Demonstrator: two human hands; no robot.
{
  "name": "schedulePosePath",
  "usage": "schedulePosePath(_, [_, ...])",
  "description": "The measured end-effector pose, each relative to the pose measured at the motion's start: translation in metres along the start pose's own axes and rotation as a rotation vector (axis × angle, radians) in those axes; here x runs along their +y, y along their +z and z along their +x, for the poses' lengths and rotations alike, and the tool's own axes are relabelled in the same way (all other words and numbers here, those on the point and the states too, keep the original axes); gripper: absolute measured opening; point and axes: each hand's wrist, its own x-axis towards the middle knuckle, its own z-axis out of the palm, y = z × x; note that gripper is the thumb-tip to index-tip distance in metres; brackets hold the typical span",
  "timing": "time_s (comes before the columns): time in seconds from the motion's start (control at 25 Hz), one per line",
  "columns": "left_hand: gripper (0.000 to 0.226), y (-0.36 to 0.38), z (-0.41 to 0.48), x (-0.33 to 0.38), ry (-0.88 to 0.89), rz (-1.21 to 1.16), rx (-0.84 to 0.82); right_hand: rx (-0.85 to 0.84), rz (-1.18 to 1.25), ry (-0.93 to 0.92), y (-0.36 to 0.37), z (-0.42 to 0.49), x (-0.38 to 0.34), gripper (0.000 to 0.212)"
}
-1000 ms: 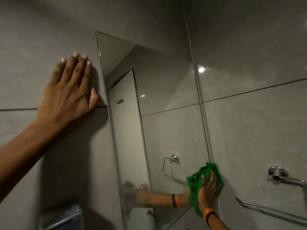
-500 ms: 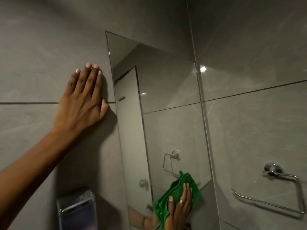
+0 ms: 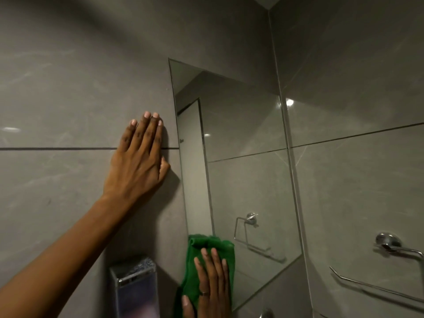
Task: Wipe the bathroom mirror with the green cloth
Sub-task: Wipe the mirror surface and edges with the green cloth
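The frameless bathroom mirror (image 3: 241, 157) is fixed to the grey tiled wall beside the corner. My right hand (image 3: 212, 285) presses the folded green cloth (image 3: 195, 267) flat against the mirror's lower left part, fingers spread over the cloth and pointing up. My left hand (image 3: 137, 161) lies flat on the wall tile just left of the mirror's edge, fingers together, holding nothing. The bottom of the cloth and my right wrist are cut off by the frame's lower edge.
A chrome-topped dispenser (image 3: 135, 290) is mounted on the wall below my left arm. A chrome towel ring (image 3: 390, 246) and a rail (image 3: 371, 288) hang on the right wall; the ring is reflected in the mirror.
My right hand has slid the green cloth leftward along the mirror's lower part, from its right edge to its left edge. My left hand stays flat on the wall.
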Motion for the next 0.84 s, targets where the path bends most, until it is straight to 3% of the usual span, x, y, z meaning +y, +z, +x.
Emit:
schedulePosePath(0.16, [0.072,0.004,0.000,0.003,0.015,-0.002,0.001,-0.108,0.074,-0.151,-0.001,0.070,-0.011,0.071])
schedulePosePath(0.48, [0.067,-0.001,0.002,0.005,0.011,0.002,0.027,-0.035,0.166,-0.183,0.003,0.243,-0.006,0.067])
schedulePosePath(0.84, [0.069,-0.004,0.004,0.006,0.021,0.072,0.021,0.030,0.083,-0.196,0.000,0.407,-0.023,0.064])
